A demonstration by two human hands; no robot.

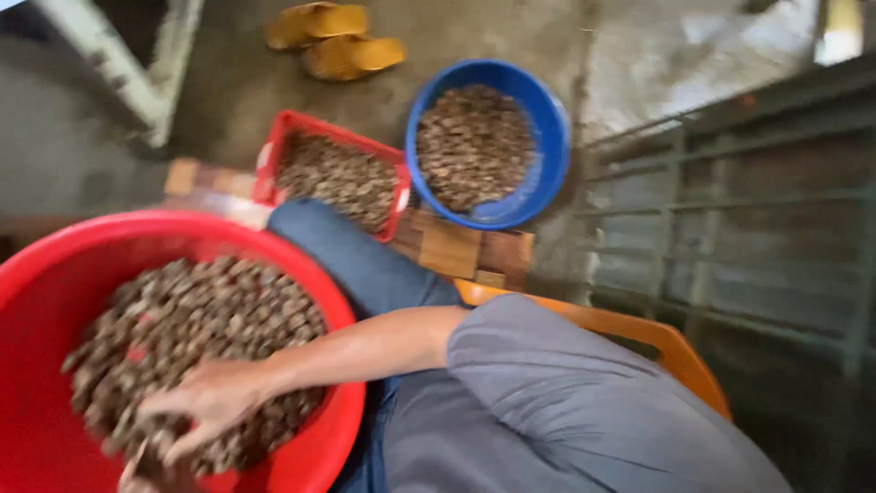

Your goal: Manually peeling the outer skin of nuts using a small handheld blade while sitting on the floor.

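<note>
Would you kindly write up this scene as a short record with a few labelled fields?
Hand in view: one hand, fingers spread, resting on small brown pieces; which side it belongs to is unclear.
Container under the hand: large red tub, well filled.
Other containers: red crate and blue basin, both holding similar brown pieces.
Floor items: yellow sandals, wooden blocks.
Seat: orange chair edge.
Image quality: motion-blurred.

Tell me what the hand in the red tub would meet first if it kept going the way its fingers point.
The right hand lies on the heap of small brown pieces, pointing down-left. It would probably push through more of them, then meet the red tub wall. The picture is blurred, so depth is unclear.
</note>
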